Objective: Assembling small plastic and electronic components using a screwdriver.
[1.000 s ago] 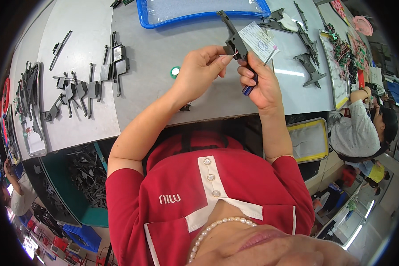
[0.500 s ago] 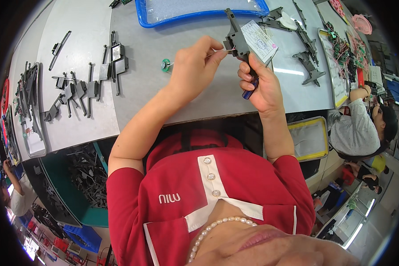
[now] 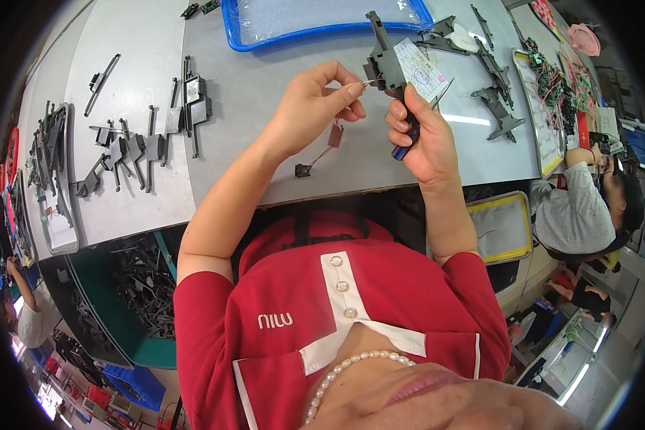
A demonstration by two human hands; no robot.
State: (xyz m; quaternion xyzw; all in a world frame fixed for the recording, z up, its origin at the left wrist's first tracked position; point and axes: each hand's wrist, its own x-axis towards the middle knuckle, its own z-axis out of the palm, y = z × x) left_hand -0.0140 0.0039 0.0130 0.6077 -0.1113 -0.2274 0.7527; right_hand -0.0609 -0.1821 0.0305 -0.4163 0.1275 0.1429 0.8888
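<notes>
My left hand (image 3: pixel 319 107) is closed in a pinch on thin pale wires (image 3: pixel 370 82) running to a dark grey plastic bracket (image 3: pixel 385 61). Below those fingers a small reddish-brown piece (image 3: pixel 335 136) hangs on wires, which lead down to a small black block (image 3: pixel 303 170) by the table's near edge. My right hand (image 3: pixel 426 140) is wrapped round the bracket's lower end. The same hand also holds a blue-handled tool (image 3: pixel 403 149); a thin metal tip shows beyond the fingers, but its kind is unclear. A white printed slip (image 3: pixel 419 68) lies behind the bracket.
A blue-rimmed tray (image 3: pixel 247 44) stands at the far side. Several grey plastic parts lie left (image 3: pixel 136 147) and right (image 3: pixel 496 111). A tray of wired pieces (image 3: pixel 545 100) is farther right, near a co-worker in grey (image 3: pixel 573 208). A bin of dark parts (image 3: pixel 143 287) sits below left.
My left hand's fingers have shifted slightly on the wires. The reddish-brown piece and black block now show below it; the green round piece beside it is out of sight. My right hand keeps its grip.
</notes>
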